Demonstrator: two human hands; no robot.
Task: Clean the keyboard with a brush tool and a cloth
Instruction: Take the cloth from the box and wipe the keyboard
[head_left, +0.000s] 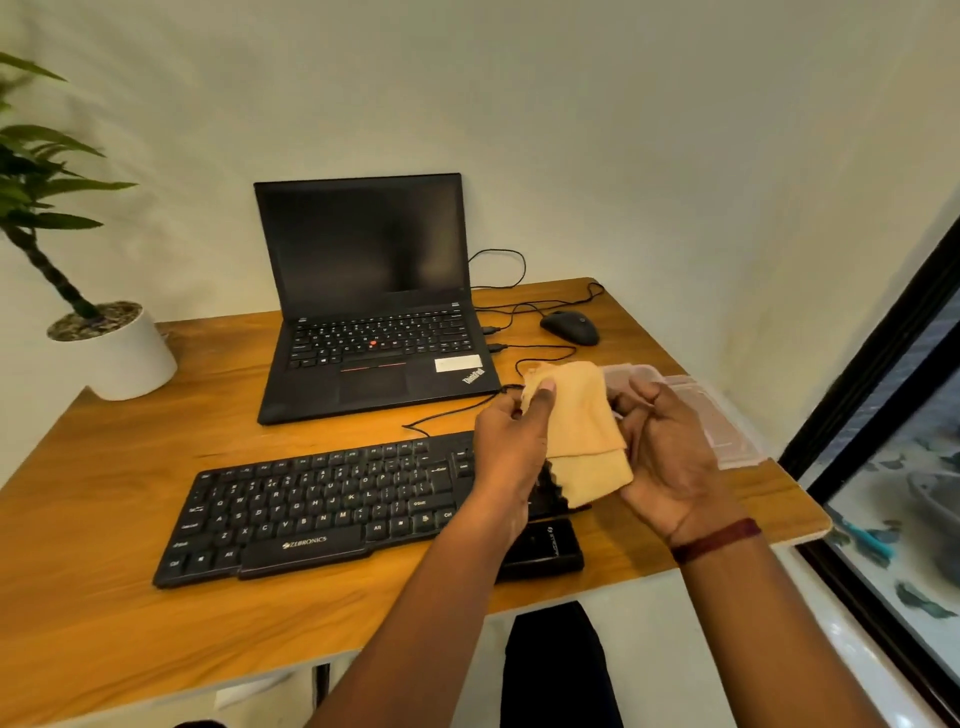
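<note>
Cloth: tan, folded, held in the air over the keyboard's right end.
Left hand: thumb and fingers pinch the cloth's upper left corner.
Right hand: palm up, fingers curled round the cloth's right edge.
Keyboard: black Zebronics, flat near the desk's front edge.
Desk: wooden; open ThinkPad laptop at the back edge, mouse near the back right corner.

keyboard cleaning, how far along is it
Done: nothing this view can prove. No brush is in sight, so brushing cannot be judged. In hand: the left hand and right hand hold the cloth up over the right end of the keyboard, not yet on the keys. Left: wiping the keys with the cloth.
</note>
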